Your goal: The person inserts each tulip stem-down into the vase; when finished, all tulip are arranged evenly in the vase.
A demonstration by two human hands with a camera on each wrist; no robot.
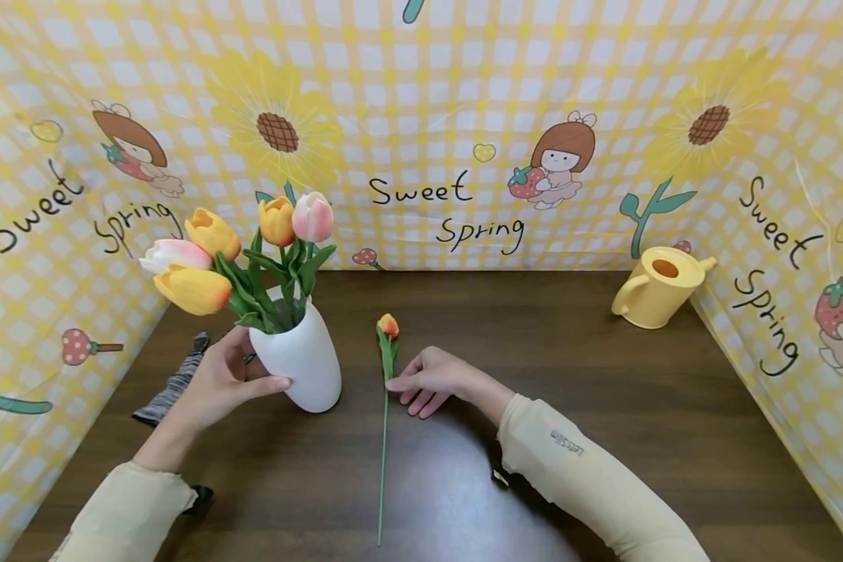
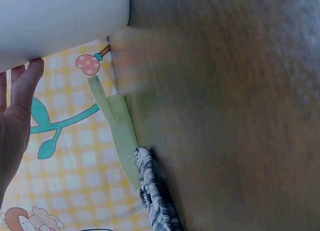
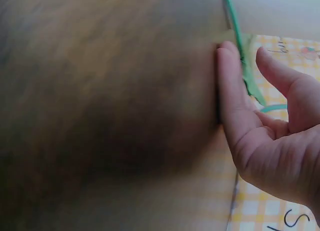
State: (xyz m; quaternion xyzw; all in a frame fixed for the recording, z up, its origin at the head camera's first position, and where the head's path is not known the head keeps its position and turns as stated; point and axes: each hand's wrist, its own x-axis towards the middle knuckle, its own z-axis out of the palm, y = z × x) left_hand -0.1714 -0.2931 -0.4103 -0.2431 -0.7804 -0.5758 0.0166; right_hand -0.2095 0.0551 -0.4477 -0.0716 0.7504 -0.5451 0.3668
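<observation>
A white vase (image 1: 305,363) stands left of centre on the table, with several yellow-orange and pink-white tulips (image 1: 195,290) leaning out of its mouth. My left hand (image 1: 214,378) holds the vase from its left side, thumb across the front and fingers partly hidden behind. A single orange tulip (image 1: 386,355) lies on the table to the right of the vase, its long green stem pointing towards me. At this tulip, just below the leaves, is my right hand (image 1: 432,382). In the right wrist view, the thumb and fingers stand apart with the green stem (image 3: 235,21) between them.
A yellow watering can (image 1: 656,293) stands at the back right. Behind the left hand lies a grey-black knitted cloth (image 1: 176,382). Yellow checked fabric walls (image 1: 421,101) enclose the dark wooden table (image 1: 569,375) at the back and sides.
</observation>
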